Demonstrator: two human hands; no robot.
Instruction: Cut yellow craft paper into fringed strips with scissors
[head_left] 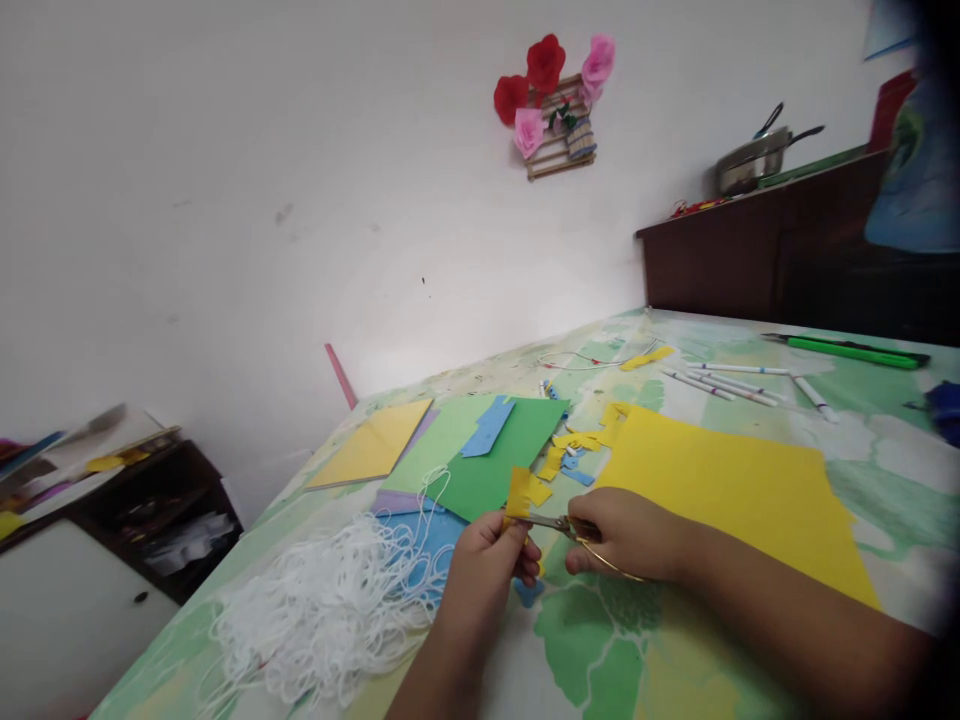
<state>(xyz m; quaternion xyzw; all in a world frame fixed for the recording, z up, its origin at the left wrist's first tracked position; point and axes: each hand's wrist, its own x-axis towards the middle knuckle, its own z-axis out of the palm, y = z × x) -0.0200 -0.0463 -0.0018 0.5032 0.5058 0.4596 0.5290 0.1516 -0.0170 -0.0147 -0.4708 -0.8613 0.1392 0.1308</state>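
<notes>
In the head view my left hand [487, 560] pinches a small piece of yellow paper [519, 488] between thumb and fingers. My right hand [626, 532] is closed around the gold handles of a pair of scissors [556, 522], whose blades point left and meet the yellow piece. Just beyond my hands lie yellow scraps [577, 440] and blue scraps [576, 470]. A large yellow sheet [720, 475] with a ragged edge lies beyond and beside my right forearm. Left of the scraps is a green sheet [495, 470] with a blue cut piece [487, 427] on it.
A tangled heap of white cord [322, 620] lies left of my left hand. Several white markers [731, 385] and a green utility knife [855, 350] lie at the back right of the cloth-covered table. A dark cabinet [750, 250] stands behind it, and a shelf unit [172, 510] at left.
</notes>
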